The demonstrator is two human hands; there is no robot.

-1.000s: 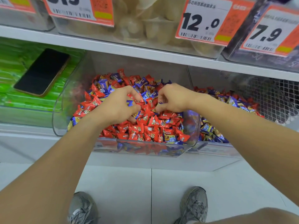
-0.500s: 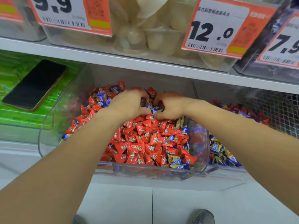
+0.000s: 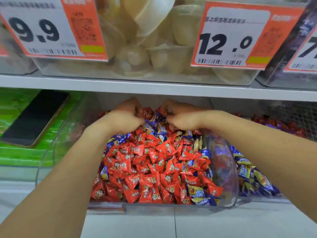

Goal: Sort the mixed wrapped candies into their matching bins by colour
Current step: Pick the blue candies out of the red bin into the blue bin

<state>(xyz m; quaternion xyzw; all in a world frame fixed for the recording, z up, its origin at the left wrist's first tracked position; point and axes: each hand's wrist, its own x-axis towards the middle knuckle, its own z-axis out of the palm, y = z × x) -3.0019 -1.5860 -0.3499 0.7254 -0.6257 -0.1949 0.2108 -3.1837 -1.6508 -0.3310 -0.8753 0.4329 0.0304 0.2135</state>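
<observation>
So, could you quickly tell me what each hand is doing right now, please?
Left hand: fingers curled shut among the candies; what it grips cannot be told.
Right hand: fingers curled shut in the pile; its contents cannot be told.

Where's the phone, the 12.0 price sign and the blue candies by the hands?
phone (image 3: 34,118): head view, dark screen.
12.0 price sign (image 3: 228,36): head view, white part.
blue candies (image 3: 155,124): head view, one wrapper.

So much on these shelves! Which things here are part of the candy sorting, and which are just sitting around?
Part of the job:
- left hand and right hand, both digging in
- red candies
- blue candies
- clear middle bin
- right-hand bin of candies

Just lying about:
- black phone on green packs
- price tags
- pale jelly cups above
</observation>
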